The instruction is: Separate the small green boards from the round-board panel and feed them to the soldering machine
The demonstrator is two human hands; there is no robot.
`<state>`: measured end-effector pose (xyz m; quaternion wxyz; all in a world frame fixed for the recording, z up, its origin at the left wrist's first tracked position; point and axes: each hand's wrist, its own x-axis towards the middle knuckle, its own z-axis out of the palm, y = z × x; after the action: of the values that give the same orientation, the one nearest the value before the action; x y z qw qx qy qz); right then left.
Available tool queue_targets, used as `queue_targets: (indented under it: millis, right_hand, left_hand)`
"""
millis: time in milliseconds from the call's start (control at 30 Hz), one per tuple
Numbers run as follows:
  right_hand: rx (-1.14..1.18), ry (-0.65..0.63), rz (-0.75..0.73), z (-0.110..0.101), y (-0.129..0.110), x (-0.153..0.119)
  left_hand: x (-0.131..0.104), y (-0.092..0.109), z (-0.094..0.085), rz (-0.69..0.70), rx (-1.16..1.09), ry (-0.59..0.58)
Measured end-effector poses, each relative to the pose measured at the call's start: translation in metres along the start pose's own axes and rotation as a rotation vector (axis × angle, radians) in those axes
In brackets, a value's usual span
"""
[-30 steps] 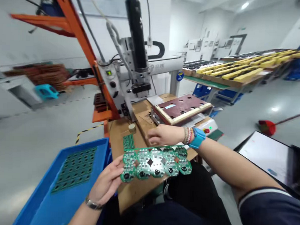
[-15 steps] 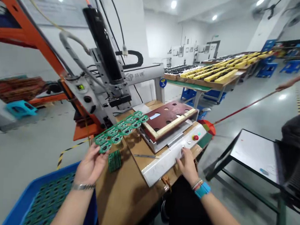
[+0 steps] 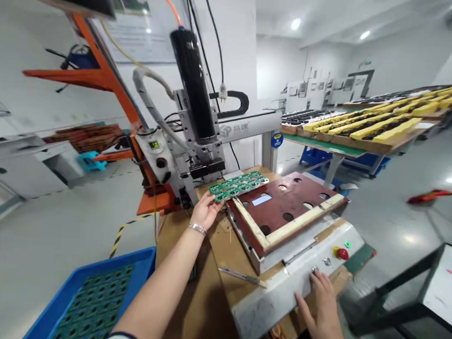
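Observation:
My left hand (image 3: pixel 206 211) pinches the near left end of a green circuit board panel (image 3: pixel 238 186). The panel is held out flat, its far end over the back left edge of the reddish-brown fixture plate (image 3: pixel 284 204). Pale strips line two sides of that plate, and round holes run across it. My right hand (image 3: pixel 320 303) rests at the machine's front control panel (image 3: pixel 265 311), thumb and fingers apart, a fingertip at a silver button (image 3: pixel 314 270). It holds nothing. A black cylindrical spindle (image 3: pixel 194 85) stands above and behind the circuit board panel.
A blue bin (image 3: pixel 71 287) of green circuit boards stands at lower left. A thin knife-like tool (image 3: pixel 242 276) lies before the fixture. A red emergency button (image 3: pixel 342 254) sits on the control panel. Orange shelving (image 3: pixel 103 69) rises at left; tables with yellow strips (image 3: pixel 385 127) stand behind.
My left hand has carried the circuit board panel forward and right, up to the fixture plate's edge. My right hand stays at the button. The view has turned left, and the stacked boards are now mostly hidden.

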<state>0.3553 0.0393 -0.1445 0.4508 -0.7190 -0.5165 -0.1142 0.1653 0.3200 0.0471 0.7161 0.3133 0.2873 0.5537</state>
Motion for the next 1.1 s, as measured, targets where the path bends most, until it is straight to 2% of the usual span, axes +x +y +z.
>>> queue_targets:
  millis: [267,433,1100]
  right_hand:
    - [-0.088,0.03,-0.131,0.006,0.017,-0.004]
    - [-0.11,-0.005,-0.097,0.0,0.013,-0.003]
    - [-0.084,-0.018,-0.071,-0.003,0.008,-0.002]
  left_hand:
    - [0.036,-0.009,0.011,0.002,-0.004,-0.006]
    - [0.046,-0.011,0.018,0.006,0.004,-0.006]
    - [0.042,-0.007,0.023,0.029,0.03,-0.038]
